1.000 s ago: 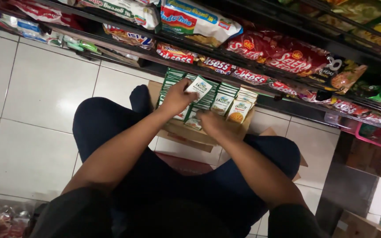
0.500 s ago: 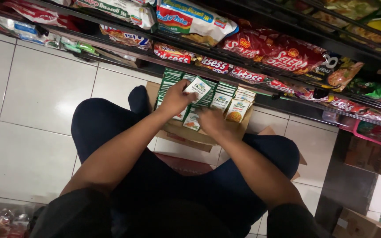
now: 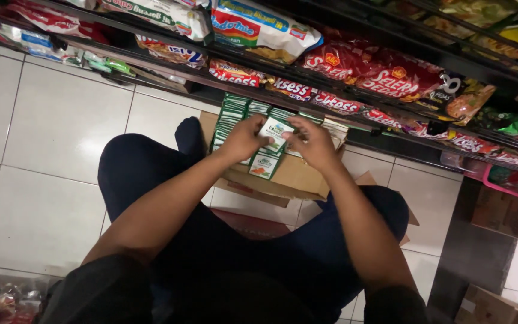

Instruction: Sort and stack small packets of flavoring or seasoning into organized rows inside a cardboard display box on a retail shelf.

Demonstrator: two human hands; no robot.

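1. The packet (image 3: 274, 133), small and white with a green print, sits between the two hands, right above the open box (image 3: 289, 174) on the floor (image 3: 55, 138).
2. The left hand (image 3: 244, 139) pinches the packet's left edge; thumb and fingers are closed on it.
3. The right hand (image 3: 313, 141) meets the packet from the other side, its fingers curled at the right edge and top corner (whether they truly clamp it or only touch it, I cannot tell).
4. The packet's long axis runs roughly up and away from the person, tilted a little to the right, with its flat printed face turned toward the camera.
5. Both hands are about equally near the packet; the left one shows the clearer grip.
6. More packets (image 3: 253, 117) stand on edge in rows inside the box, just beyond and below the hands (green spines toward the camera), and one lies just below the held packet.
7. The box lies between the person's knees (image 3: 127, 174), hard against the base of the shelf (image 3: 307, 105).
8. The shelf lies beyond the hands, higher in the view, stocked with red snack bags (image 3: 385, 75).
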